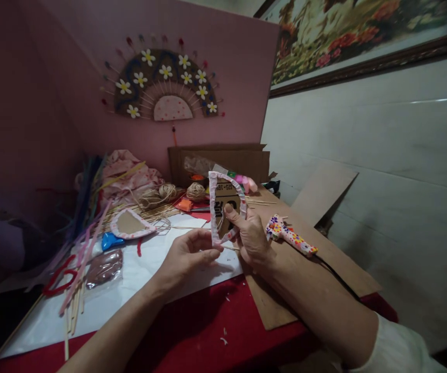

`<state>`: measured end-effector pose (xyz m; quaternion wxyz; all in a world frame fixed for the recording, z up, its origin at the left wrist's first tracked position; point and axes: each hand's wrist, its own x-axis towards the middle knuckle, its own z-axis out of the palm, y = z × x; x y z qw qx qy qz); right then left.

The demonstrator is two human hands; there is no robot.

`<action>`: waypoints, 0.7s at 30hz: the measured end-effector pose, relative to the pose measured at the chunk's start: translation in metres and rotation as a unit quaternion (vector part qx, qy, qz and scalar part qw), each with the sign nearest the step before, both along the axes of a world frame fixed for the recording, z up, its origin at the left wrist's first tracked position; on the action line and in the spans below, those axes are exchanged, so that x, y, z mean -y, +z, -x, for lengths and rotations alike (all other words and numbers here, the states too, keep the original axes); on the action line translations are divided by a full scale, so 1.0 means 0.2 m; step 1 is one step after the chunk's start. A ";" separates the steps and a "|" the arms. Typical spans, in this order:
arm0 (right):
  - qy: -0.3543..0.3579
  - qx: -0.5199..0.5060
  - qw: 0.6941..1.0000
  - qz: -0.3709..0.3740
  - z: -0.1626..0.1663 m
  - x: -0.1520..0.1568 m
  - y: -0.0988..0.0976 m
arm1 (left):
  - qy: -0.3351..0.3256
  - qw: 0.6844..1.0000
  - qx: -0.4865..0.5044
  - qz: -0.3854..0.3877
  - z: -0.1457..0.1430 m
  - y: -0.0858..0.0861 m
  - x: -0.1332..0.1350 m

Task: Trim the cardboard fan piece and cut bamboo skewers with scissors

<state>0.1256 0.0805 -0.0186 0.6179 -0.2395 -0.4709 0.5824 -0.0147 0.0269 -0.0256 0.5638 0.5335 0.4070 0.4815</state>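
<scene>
A half-round cardboard piece (223, 199) with pink fabric folded over its rim stands upright in front of me, its printed brown back facing me. My right hand (253, 235) grips its lower right edge, thumb across the cardboard. At its bottom left corner my left hand (192, 255) pinches the fabric edge between thumb and fingers. A similar fabric-edged cardboard piece (132, 224) lies on the white sheet to the left. Just right of my right hand rests a glue gun (291, 235) with a flower-patterned body and a black cord.
Red-handled scissors (60, 277), a brown clay packet (104, 268) and wooden sticks (73, 308) lie left. Twine balls (197, 190) and pink cloth (130, 173) sit behind. A cardboard sheet (273, 295) is at right. A flowered fan decoration (164, 77) hangs on the pink panel.
</scene>
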 end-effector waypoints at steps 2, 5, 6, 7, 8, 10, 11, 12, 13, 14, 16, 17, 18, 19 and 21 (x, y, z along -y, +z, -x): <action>0.005 -0.004 1.000 -0.004 0.00 0.00 0.00 | 0.016 0.999 -0.043 -0.024 -0.01 0.00 0.00; 0.012 -0.007 1.000 -0.006 0.01 0.00 -0.01 | 0.042 0.995 -0.085 -0.044 -0.03 -0.01 0.00; 0.011 -0.006 1.000 -0.008 0.01 0.00 -0.01 | 0.048 0.994 -0.092 -0.047 -0.03 -0.01 0.00; 0.009 -0.004 1.000 -0.012 0.01 0.00 -0.01 | 0.051 0.993 -0.096 -0.051 -0.03 -0.01 0.00; 0.009 -0.001 1.000 -0.017 0.01 0.00 -0.01 | 0.056 0.992 -0.100 -0.056 -0.03 -0.02 -0.01; 0.011 0.001 1.000 -0.025 0.01 0.00 -0.01 | 0.064 0.989 -0.110 -0.070 -0.03 -0.03 0.00; 0.013 0.000 1.000 -0.027 0.01 0.00 -0.01 | 0.069 0.988 -0.114 -0.076 -0.03 -0.03 0.00; 0.015 -0.001 1.000 -0.026 0.01 0.00 -0.01 | 0.074 0.987 -0.117 -0.081 -0.03 -0.03 0.00; 0.016 -0.002 1.000 -0.026 0.01 0.00 -0.02 | 0.078 0.986 -0.117 -0.084 -0.03 -0.04 0.00; 0.017 -0.004 0.999 -0.027 0.01 0.00 -0.02 | 0.082 0.986 -0.116 -0.087 -0.03 -0.04 0.00; 0.021 -0.006 0.999 -0.035 0.01 0.00 -0.02 | 0.086 0.986 -0.111 -0.089 -0.03 -0.04 0.00; 0.024 -0.007 0.999 -0.039 0.01 0.00 -0.03 | 0.087 0.986 -0.108 -0.088 -0.03 -0.04 0.00; 0.026 -0.008 0.999 -0.041 0.01 0.00 -0.03 | 0.088 0.987 -0.106 -0.087 -0.04 -0.04 0.00; 0.028 -0.008 0.999 -0.043 0.01 0.01 -0.03 | 0.088 0.987 -0.104 -0.086 -0.04 -0.04 0.00; 0.029 -0.005 0.998 -0.047 0.01 0.01 -0.03 | 0.086 0.988 -0.100 -0.084 -0.04 -0.04 0.00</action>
